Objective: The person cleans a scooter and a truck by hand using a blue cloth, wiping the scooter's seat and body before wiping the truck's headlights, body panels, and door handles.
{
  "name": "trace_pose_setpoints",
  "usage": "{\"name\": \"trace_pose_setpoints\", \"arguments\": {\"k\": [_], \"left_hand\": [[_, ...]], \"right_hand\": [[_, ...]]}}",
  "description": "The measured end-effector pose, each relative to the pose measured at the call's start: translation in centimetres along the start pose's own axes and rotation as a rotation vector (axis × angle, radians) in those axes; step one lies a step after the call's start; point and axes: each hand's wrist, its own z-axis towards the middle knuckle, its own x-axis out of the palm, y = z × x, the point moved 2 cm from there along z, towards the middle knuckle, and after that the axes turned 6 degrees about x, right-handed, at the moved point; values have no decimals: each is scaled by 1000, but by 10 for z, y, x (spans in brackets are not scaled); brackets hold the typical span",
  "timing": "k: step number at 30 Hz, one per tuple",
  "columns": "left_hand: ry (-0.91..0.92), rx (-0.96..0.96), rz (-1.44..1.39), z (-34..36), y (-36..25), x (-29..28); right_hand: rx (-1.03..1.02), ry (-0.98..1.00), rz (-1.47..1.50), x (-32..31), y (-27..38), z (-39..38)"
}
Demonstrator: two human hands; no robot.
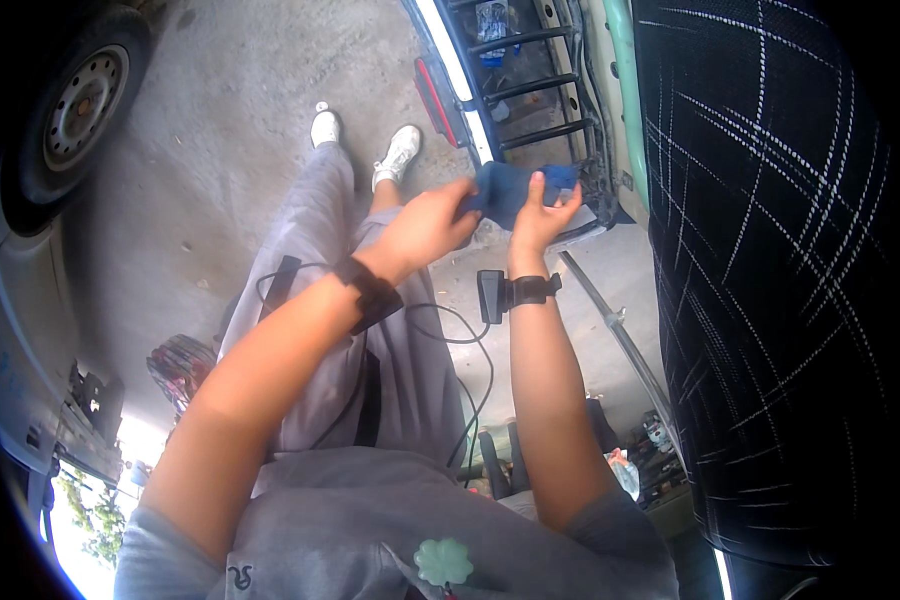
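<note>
A dark blue cloth [502, 186] is stretched between my two hands, just above the lower end of a black slatted frame [530, 80] with a light metal edge. My left hand [435, 228] grips the cloth's left end, fingers curled into it. My right hand [540, 215] holds its right part, thumb on top and fingers curled at the edge. Both wrists wear black straps with small devices and dangling cables. Part of the frame's lower end is hidden behind the cloth.
A car wheel [82, 105] and light body panel are at left. A black patterned seat [770, 280] fills the right, beside a green metal edge [622, 90]. A metal bar [610, 315] lies below my right hand. Assorted items [175, 365] lie behind my legs.
</note>
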Motion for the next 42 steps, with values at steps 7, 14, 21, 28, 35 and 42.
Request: {"name": "trace_pose_setpoints", "arguments": {"k": [7, 14, 21, 28, 35, 42], "left_hand": [[1, 231, 19, 63, -17, 8], [69, 8, 46, 7, 39, -1], [254, -167, -44, -31, 45, -25], [258, 39, -14, -23, 44, 42], [146, 150, -8, 30, 10, 40], [111, 151, -33, 38, 4, 51]], "right_hand": [[204, -347, -101, -15, 35, 82], [5, -212, -417, 4, 14, 3], [36, 73, -178, -70, -12, -29], [166, -57, 21, -46, -40, -13], [374, -161, 134, -68, -23, 68], [-26, -358, -649, -70, -26, 70]]}}
